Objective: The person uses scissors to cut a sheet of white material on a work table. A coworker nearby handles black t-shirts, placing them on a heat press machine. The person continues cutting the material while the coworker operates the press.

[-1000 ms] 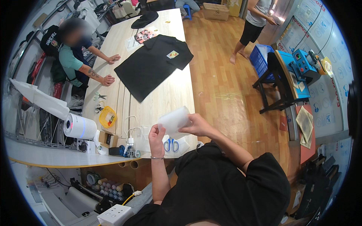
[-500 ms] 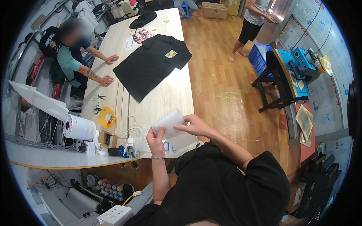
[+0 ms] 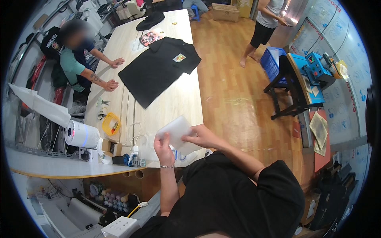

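Above the near end of the table, both my hands hold a folded, translucent white plastic sheet (image 3: 177, 127). My left hand (image 3: 164, 150) pinches its left edge, the thumb lying on top. On the sheet's right side, my right hand (image 3: 201, 137) grips it between thumb and fingers. Beneath it, more clear film and blue scissor handles (image 3: 180, 154) show in part. Farther up the table lies a black T-shirt (image 3: 152, 75), spread flat, with a small coloured patch (image 3: 179, 58) on it.
A co-worker (image 3: 73, 65) leans on the table's (image 3: 164, 109) left side. A yellow basket (image 3: 111, 123), small scissors (image 3: 102, 114) and a white cylindrical device (image 3: 82, 134) stand left. A blue heat press (image 3: 317, 69) sits on a stand at right; another person (image 3: 265, 23) stands beyond.
The plastic sheet has shifted slightly left and turned a little in my hands. My right hand has slid a little lower along its edge. The T-shirt and co-worker look unchanged.
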Demonstrator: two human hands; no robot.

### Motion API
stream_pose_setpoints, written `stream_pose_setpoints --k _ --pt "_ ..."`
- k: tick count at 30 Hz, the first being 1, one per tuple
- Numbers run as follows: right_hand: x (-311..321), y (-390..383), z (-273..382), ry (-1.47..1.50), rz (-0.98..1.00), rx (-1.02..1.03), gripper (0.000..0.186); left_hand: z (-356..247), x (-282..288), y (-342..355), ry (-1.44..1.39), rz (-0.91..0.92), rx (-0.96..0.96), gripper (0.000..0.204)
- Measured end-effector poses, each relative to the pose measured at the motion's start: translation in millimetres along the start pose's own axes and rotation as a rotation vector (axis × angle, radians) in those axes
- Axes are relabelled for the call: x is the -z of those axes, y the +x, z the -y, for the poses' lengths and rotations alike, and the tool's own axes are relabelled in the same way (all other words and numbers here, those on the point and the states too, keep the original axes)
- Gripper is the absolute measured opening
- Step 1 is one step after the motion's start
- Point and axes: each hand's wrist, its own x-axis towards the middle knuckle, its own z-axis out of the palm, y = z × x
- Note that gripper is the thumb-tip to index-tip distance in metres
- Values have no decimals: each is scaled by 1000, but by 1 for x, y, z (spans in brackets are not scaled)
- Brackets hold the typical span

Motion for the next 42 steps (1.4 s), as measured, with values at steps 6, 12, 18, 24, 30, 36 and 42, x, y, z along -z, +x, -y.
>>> stream_pose_setpoints --k 6,12,18,24,30,36,42 --pt "1 1 -6 -74 62 5 45 -1 -4 -4 -91 10 59 20" --pt "2 -1 -11 -81 185 11 52 2 -5 -4 -40 60 44 21" --pt "9 10 -17 155 104 -163 54 -4 -13 -9 16 80 36 26" --pt "10 8 -9 178 61 -111 45 -5 -18 -15 14 121 13 26" --pt "0 7 -25 51 -44 13 40 2 -4 -8 70 125 -40 23" --pt "-1 5 -22 -72 61 -50 46 -1 0 -6 76 92 -8 17" --pt "0 9 -11 86 38 -117 50 0 2 -7 89 128 -8 21"
